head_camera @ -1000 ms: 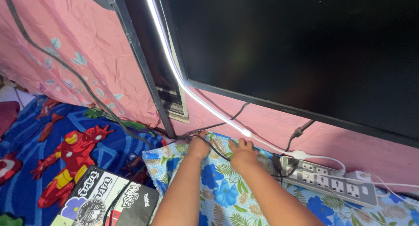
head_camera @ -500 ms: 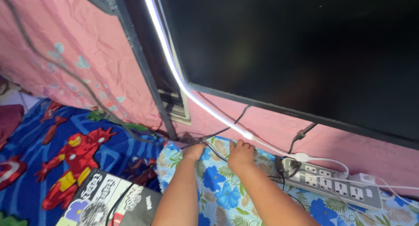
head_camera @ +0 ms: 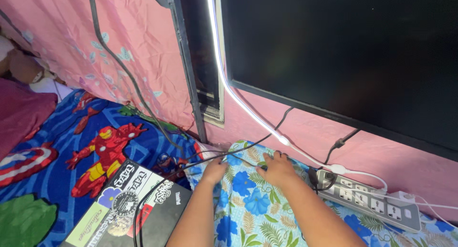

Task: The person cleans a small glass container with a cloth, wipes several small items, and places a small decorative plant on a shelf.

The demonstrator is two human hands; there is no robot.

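1. My left hand point(head_camera: 213, 171) rests on the top edge of the floral pillow point(head_camera: 248, 204), fingers curled on a black cable point(head_camera: 205, 162); whether they grip it I cannot tell.
2. My right hand point(head_camera: 278, 168) lies flat, fingers spread open, at the pillow's 12 o'clock edge.
3. Since a second ago both hands have hardly moved; only my view swung left.
4. The power strip point(head_camera: 367, 201) sits at 3 o'clock of the right hand.

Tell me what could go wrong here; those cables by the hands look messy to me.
The left hand and right hand press on the floral pillow among thin black cables; a tug might drag the laptop they run across. The power strip lies on soft bedding, so its plugs could work loose.
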